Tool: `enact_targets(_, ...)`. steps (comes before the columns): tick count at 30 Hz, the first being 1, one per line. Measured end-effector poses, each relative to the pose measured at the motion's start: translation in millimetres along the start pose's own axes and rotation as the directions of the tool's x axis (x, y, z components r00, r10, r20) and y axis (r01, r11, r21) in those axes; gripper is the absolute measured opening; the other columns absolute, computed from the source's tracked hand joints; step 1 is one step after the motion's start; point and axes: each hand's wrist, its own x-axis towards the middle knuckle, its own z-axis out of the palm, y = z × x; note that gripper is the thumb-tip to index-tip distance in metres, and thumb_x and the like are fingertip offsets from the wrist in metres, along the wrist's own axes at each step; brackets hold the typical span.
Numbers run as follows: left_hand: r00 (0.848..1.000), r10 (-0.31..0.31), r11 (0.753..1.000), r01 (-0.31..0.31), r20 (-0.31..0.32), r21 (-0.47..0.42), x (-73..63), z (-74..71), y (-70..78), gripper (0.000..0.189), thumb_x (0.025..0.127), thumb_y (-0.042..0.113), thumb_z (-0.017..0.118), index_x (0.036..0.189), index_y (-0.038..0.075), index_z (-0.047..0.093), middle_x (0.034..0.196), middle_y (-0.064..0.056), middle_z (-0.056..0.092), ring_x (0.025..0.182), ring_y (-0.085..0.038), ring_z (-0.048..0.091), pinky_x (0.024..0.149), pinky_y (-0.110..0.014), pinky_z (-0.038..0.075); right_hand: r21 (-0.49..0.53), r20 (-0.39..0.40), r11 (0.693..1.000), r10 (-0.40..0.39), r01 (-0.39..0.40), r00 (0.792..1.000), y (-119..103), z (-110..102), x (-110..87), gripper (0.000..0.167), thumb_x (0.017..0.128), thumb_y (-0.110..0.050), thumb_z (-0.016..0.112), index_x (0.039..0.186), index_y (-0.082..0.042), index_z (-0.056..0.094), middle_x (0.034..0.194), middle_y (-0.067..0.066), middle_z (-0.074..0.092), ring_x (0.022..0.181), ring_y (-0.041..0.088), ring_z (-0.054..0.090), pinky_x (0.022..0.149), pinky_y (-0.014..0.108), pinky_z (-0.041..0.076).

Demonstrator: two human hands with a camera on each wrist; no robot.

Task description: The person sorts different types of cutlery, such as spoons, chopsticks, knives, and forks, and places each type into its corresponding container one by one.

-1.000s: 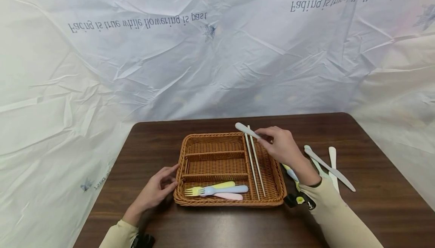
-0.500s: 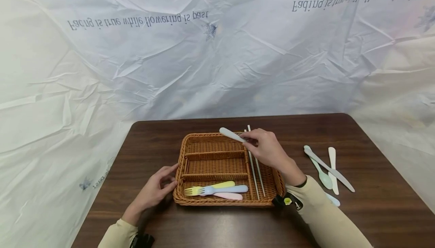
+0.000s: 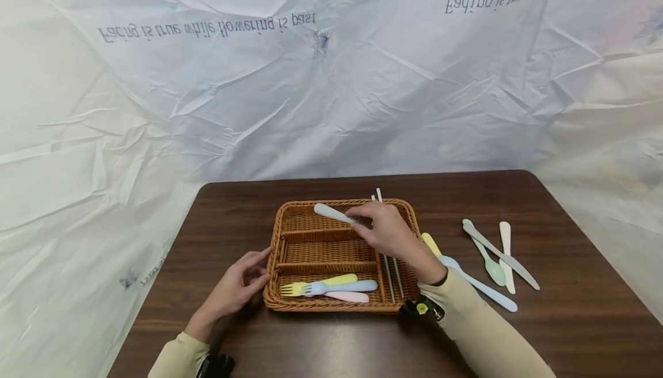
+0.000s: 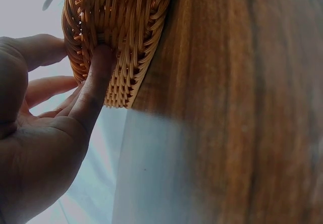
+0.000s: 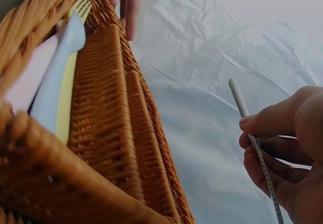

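A pale knife (image 3: 334,213) is pinched between thumb and fingers of my right hand (image 3: 385,228), tilted above the basket's back-left compartment. Fine serrations run along the knife's edge in the right wrist view. My left hand (image 3: 233,289) touches the left end of the brown wicker basket (image 3: 274,286) from outside, its thumb against the woven wall in the left wrist view. In the front compartment lie a yellow fork (image 3: 342,279), a light blue fork (image 3: 357,287) and a pink-handled piece (image 3: 349,297). Two chopsticks (image 3: 388,277) stand lengthwise in the right compartment, partly behind my right hand.
Right of the basket, a yellow-handled piece (image 3: 431,244) and a light blue piece (image 3: 497,296) lie partly under my right arm. Further right are a mint spoon (image 3: 494,271), a grey-white knife (image 3: 518,267) and a white-handled piece (image 3: 506,240). White sheeting (image 3: 331,107) hangs behind the table.
My right hand has carried the knife leftward, from over the chopsticks to over the back-left compartment. The yellow and light blue pieces beside the basket show more. My left hand stays at the basket.
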Motion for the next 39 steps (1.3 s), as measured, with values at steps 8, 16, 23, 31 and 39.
enact_targets(8,0.999,-0.045,0.999,0.045,0.005,0.004,-0.2,0.2,0.6,0.055,0.095,0.009,0.064,0.146,0.004,0.044,0.123,-0.016,0.055,0.09,-0.009,0.063,0.065,-0.023,0.052,0.009,0.069,1.0,-0.023,0.023,0.997,-7.4,13.5,7.4,0.022,0.09,-0.013,0.07,0.112,-0.013,0.073,0.102,0.003,0.071,0.082,0.012,0.063,0.068,0.027,0.05)
enact_targets(16,0.999,-0.054,0.999,0.054,0.005,0.006,0.0,0.4,0.5,0.055,0.095,0.008,0.064,0.146,0.004,0.045,0.123,-0.015,0.055,0.09,-0.008,0.063,0.066,-0.022,0.052,-0.011,0.118,1.0,-0.025,0.026,0.993,-16.3,24.3,13.3,0.022,0.091,-0.016,0.07,0.112,-0.014,0.073,0.102,0.001,0.072,0.088,0.014,0.063,0.074,0.03,0.052)
enact_targets(23,0.999,-0.033,0.999,0.033,0.001,0.007,0.2,0.3,0.0,0.054,0.094,0.007,0.064,0.145,0.003,0.045,0.122,-0.016,0.055,0.089,-0.008,0.063,0.065,-0.022,0.052,-0.011,0.162,0.999,-0.036,0.038,0.986,-25.6,35.6,17.0,0.021,0.092,-0.017,0.069,0.112,-0.017,0.074,0.103,-0.002,0.072,0.09,0.013,0.062,0.074,0.031,0.049)
enact_targets(31,0.999,-0.044,0.999,0.044,0.006,0.015,1.2,0.4,0.3,0.054,0.095,0.009,0.064,0.145,0.004,0.045,0.121,-0.014,0.056,0.089,-0.009,0.063,0.065,-0.023,0.052,-0.036,0.205,0.995,-0.085,0.095,0.975,-31.6,42.5,18.1,0.021,0.092,-0.017,0.069,0.113,-0.014,0.073,0.104,0.001,0.072,0.091,0.015,0.063,0.076,0.034,0.05)
enact_targets(39,0.999,-0.037,0.999,0.037,0.001,0.017,0.8,0.1,-1.9,0.054,0.095,0.008,0.063,0.145,0.004,0.045,0.121,-0.015,0.056,0.089,-0.008,0.063,0.065,-0.022,0.052,-0.025,0.212,0.995,-0.089,0.096,0.973,-32.8,43.5,18.7,0.024,0.091,-0.018,0.07,0.114,-0.013,0.072,0.109,0.002,0.072,0.098,0.019,0.064,0.085,0.038,0.051)
